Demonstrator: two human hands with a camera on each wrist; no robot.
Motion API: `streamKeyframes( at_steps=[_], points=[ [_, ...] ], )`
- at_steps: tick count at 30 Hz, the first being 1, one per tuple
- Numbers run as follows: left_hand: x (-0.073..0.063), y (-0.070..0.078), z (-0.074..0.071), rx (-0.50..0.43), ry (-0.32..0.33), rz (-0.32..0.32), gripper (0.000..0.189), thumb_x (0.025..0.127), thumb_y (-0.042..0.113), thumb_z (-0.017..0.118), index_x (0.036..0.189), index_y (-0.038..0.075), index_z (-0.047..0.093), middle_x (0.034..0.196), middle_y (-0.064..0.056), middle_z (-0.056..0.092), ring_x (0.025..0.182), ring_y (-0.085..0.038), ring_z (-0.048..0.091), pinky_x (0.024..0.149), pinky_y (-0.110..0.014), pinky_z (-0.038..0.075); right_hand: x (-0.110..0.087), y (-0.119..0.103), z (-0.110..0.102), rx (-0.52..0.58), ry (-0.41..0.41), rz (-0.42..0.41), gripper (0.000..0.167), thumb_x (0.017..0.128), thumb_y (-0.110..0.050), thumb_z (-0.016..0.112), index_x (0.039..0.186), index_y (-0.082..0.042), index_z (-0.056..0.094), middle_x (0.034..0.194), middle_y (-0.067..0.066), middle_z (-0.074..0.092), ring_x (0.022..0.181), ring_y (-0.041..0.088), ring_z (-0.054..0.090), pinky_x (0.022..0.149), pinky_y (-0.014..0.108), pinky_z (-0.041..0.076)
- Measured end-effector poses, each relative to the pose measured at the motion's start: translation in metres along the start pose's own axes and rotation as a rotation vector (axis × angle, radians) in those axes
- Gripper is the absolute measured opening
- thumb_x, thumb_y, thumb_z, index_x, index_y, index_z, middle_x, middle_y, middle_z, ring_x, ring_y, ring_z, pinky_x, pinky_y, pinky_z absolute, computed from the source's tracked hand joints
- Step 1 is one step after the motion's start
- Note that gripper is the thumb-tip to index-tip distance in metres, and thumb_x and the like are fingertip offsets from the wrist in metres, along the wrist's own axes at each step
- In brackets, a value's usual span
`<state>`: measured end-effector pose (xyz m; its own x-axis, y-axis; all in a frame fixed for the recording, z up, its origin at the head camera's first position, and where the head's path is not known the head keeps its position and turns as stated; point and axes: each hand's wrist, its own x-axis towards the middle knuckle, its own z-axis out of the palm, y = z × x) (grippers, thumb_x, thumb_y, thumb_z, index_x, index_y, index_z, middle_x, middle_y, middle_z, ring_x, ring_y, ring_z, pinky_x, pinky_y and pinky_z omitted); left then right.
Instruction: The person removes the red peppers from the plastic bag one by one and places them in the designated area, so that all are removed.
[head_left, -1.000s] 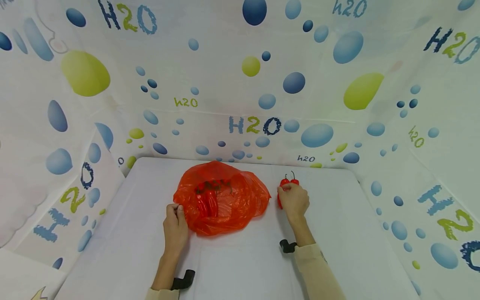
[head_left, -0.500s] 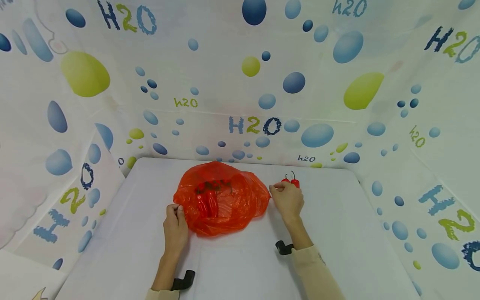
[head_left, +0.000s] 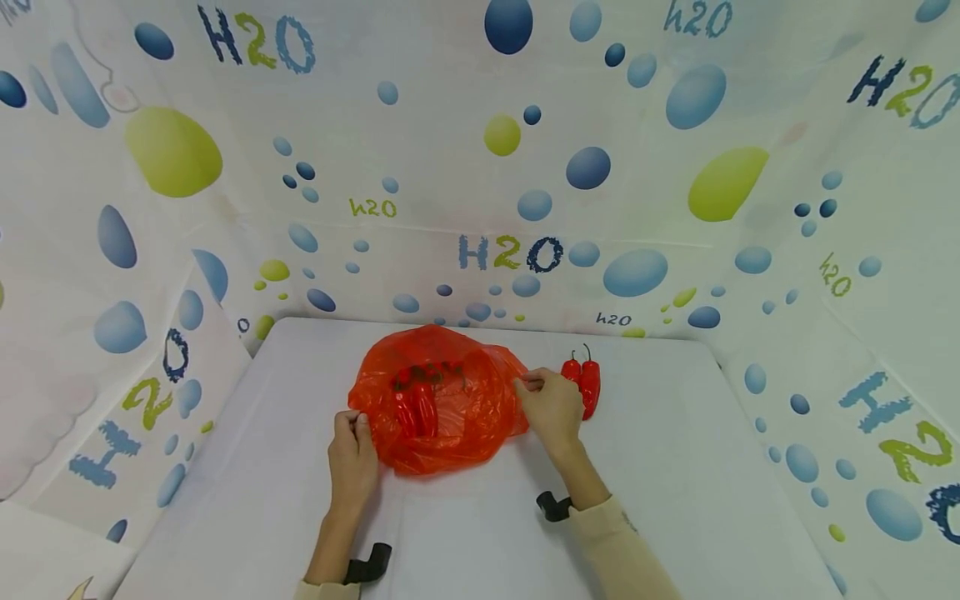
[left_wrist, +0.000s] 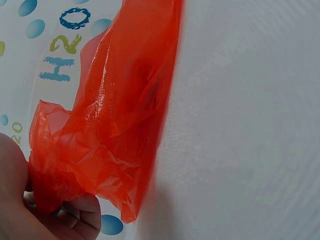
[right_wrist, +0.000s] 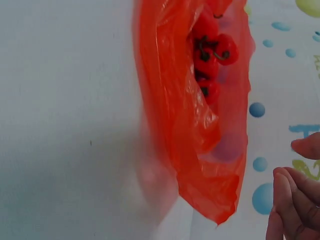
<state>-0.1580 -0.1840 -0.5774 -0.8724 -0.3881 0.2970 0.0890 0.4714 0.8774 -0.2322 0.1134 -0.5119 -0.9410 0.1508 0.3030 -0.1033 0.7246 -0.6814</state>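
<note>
white table (head_left: 465,542); red bag (head_left: 461,417), likely light and limp, best pinched by its rim: left hand (head_left: 353,458) grips its left edge, right hand (head_left: 553,408), grasping nothing, beside its right.

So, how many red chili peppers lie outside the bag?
2, on the table: the left chili pepper, partly behind the right hand, and the right chili pepper beside it. The hand could hide more.

head: high, forward-down, farther | 2 wrist views: close, opposite sides | shared: red bag (head_left: 468,412)
</note>
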Motion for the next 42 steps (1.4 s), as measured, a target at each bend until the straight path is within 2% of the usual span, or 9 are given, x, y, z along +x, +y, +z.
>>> streamKeyframes(
  at_steps=[9,17,26,42],
  points=[
    [0.001,-0.001,0.001,0.0,0.004,0.005,0.021,0.113,0.015,0.042,0.118,-0.004,0.051,0.086,-0.012,0.053,0.075,-0.022,0.048,0.065,-0.022,0.04,-0.01,-0.01,0.014,0.008,-0.061,-0.034,0.023,0.092,-0.033,0.081,0.1,-0.012,0.079,0.083,-0.003,0.073,0.076,0.014,0.066,0.067,0.031,0.056],
    [0.001,-0.001,0.001,-0.001,0.018,0.016,0.021,0.113,0.014,0.043,0.118,-0.004,0.051,0.087,-0.012,0.054,0.075,-0.022,0.048,0.065,-0.02,0.039,-0.016,-0.019,0.022,0.013,-0.092,-0.023,0.028,0.091,-0.036,0.082,0.104,-0.011,0.08,0.085,-0.005,0.073,0.078,0.013,0.066,0.068,0.032,0.056],
    [0.001,-0.002,0.001,-0.004,0.016,0.016,0.021,0.113,0.014,0.043,0.119,-0.004,0.051,0.087,-0.013,0.054,0.075,-0.022,0.048,0.065,-0.02,0.039,-0.023,-0.024,0.034,0.011,-0.085,-0.067,0.026,0.091,-0.034,0.082,0.101,-0.01,0.08,0.083,-0.003,0.073,0.075,0.014,0.066,0.066,0.033,0.055],
    [0.0,-0.002,0.002,0.0,0.013,0.013,0.019,0.113,0.014,0.044,0.118,-0.003,0.05,0.085,-0.012,0.052,0.074,-0.023,0.047,0.064,-0.021,0.039,-0.04,-0.033,0.051,0.026,-0.16,-0.107,0.023,0.091,-0.032,0.082,0.1,-0.011,0.079,0.081,-0.006,0.071,0.073,0.01,0.063,0.068,0.029,0.054]
  ],
)
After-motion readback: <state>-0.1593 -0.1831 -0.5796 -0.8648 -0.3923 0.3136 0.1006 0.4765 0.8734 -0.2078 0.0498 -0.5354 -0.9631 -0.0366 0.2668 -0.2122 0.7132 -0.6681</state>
